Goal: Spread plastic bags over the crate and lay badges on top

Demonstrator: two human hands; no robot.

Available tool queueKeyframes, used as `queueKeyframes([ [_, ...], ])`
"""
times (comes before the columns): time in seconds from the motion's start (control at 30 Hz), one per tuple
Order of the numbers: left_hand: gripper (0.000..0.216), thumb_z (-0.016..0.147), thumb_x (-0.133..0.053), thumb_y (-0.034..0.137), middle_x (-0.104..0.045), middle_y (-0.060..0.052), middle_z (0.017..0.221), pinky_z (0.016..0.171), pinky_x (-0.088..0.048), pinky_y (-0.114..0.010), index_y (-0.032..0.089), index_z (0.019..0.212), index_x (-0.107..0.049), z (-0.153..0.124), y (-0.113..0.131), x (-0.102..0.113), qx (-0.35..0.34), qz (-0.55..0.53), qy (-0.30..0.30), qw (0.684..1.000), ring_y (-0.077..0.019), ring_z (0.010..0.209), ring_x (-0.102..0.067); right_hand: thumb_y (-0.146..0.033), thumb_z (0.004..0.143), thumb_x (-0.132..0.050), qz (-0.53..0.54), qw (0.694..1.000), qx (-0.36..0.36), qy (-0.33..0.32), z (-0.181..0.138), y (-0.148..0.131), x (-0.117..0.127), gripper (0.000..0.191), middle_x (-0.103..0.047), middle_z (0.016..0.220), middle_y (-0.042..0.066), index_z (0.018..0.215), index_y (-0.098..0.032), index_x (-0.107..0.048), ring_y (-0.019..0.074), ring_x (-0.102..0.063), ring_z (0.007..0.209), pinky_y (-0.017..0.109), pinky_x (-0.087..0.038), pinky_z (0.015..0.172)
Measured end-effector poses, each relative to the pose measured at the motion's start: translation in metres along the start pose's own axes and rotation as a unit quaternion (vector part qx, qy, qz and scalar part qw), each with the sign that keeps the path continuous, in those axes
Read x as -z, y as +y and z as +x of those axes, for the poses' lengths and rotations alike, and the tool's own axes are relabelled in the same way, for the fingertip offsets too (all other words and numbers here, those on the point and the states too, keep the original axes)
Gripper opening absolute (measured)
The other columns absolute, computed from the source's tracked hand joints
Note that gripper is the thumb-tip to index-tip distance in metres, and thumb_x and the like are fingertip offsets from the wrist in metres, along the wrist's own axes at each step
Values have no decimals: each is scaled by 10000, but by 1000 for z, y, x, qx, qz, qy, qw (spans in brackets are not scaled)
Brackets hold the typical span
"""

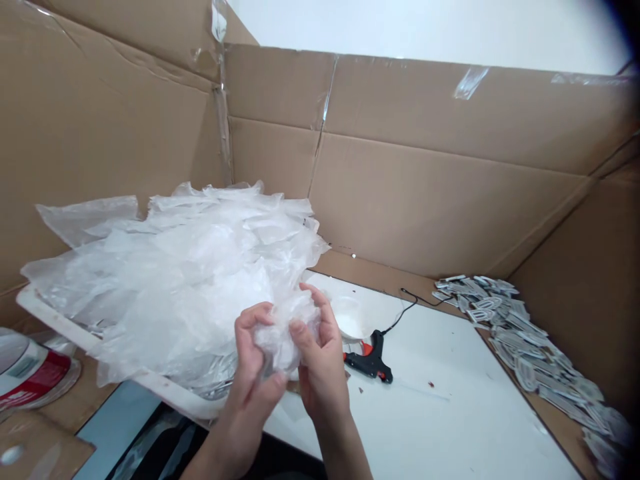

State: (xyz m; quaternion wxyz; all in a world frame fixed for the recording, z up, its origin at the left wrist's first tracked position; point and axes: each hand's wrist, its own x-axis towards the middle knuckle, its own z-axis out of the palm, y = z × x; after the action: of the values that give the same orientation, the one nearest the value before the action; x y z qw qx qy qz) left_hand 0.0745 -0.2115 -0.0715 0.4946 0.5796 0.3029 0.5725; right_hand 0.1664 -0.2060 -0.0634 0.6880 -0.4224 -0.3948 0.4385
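My left hand [253,363] and my right hand [323,353] are both closed around a crumpled clear plastic bag [287,333]. Its bunched film shows between the fingers, and whether anything lies inside it I cannot tell. Just behind and to the left, a big heap of similar clear plastic bags [190,267] overflows a white tray [175,393]. To the right of my right hand, a black hot glue gun [371,360] with an orange-red trigger lies on the white table [425,427]. A small white bowl [349,316] sits behind it, near my right fingers.
Cardboard walls [425,167] enclose the table at the back and sides. Many flat grey-white pieces [530,347] are piled along the right edge. A black cord [410,303] runs back from the glue gun. A white and red tub [33,370] stands at the far left.
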Motion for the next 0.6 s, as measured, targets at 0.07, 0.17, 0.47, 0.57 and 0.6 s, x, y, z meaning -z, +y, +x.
queueKeyframes([
  [0.07, 218, 803, -519, 227, -439, -19, 1098, 695, -521, -248, 277, 988, -415, 3, 14, 10, 2, -48, 56, 997, -154, 884, -563, -389, 736, -718, 13, 999, -28, -32, 4, -3, -1, 403, -639, 984, 27, 1103, -271, -598, 181, -610, 798, 280, -502, 678],
  [0.17, 183, 828, -564, 246, -454, 10, 935, 586, -466, -170, 234, 821, -382, 16, 30, 27, 3, -38, 163, 986, -99, 724, -503, -361, 749, -715, -14, 996, -47, -73, 9, -8, -3, 214, -630, 889, 10, 916, -242, -653, 156, -574, 739, 252, -460, 643],
  [0.47, 174, 825, -599, 191, -589, -10, 1103, 656, -457, -203, 242, 904, -453, 43, 47, 67, -119, 27, 278, 953, -142, 900, -566, -507, 778, -662, -21, 989, -69, -131, 27, -9, -10, 300, -535, 661, -31, 885, -227, -655, 100, -431, 522, 219, -357, 506],
  [0.57, 239, 840, -583, 148, -624, -21, 1098, 819, -446, -243, 250, 1039, -498, 45, 46, 70, -140, 67, 180, 971, -166, 1064, -545, -611, 723, -661, -9, 978, -72, -198, 31, -10, -18, 511, -556, 671, -26, 1089, -255, -654, 128, -482, 551, 239, -395, 547],
  [0.6, 267, 840, -568, 132, -629, -26, 1088, 851, -437, -258, 248, 1072, -504, 45, 44, 70, -139, 74, 141, 977, -173, 1092, -534, -614, 709, -672, -17, 973, -69, -220, 32, -10, -21, 516, -577, 697, -17, 1072, -248, -667, 143, -513, 593, 250, -415, 585],
])
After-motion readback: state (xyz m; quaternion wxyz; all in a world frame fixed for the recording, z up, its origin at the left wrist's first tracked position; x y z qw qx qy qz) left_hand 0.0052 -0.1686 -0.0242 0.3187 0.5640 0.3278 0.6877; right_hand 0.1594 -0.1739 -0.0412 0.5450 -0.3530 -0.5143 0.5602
